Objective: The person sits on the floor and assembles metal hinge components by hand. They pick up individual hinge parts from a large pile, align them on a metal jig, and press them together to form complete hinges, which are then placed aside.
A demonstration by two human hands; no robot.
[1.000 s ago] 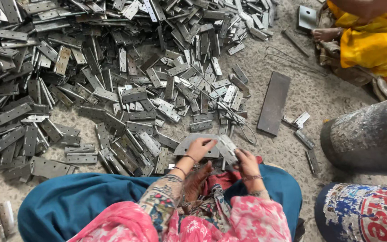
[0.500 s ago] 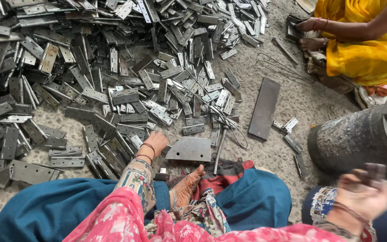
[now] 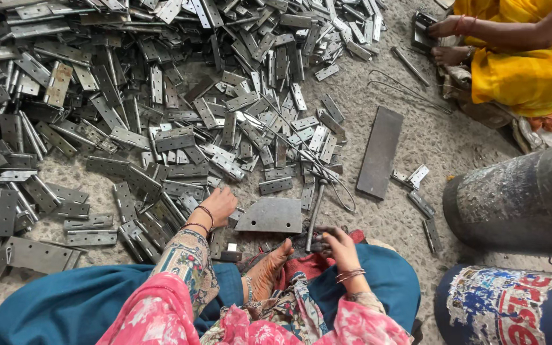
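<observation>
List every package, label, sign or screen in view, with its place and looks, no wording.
Printed container: bottom right corner beside the person's knee, rounded, dark blue with a white patch and red and blue print.
Grey drum: just above it, dull grey metal, no label visible.
No signs or screens.

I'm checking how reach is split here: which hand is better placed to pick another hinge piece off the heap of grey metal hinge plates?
Left. The left hand already rests at the edge of the heap of grey metal hinge plates, while the right hand is curled around the grey metal rod near the lap.
</observation>
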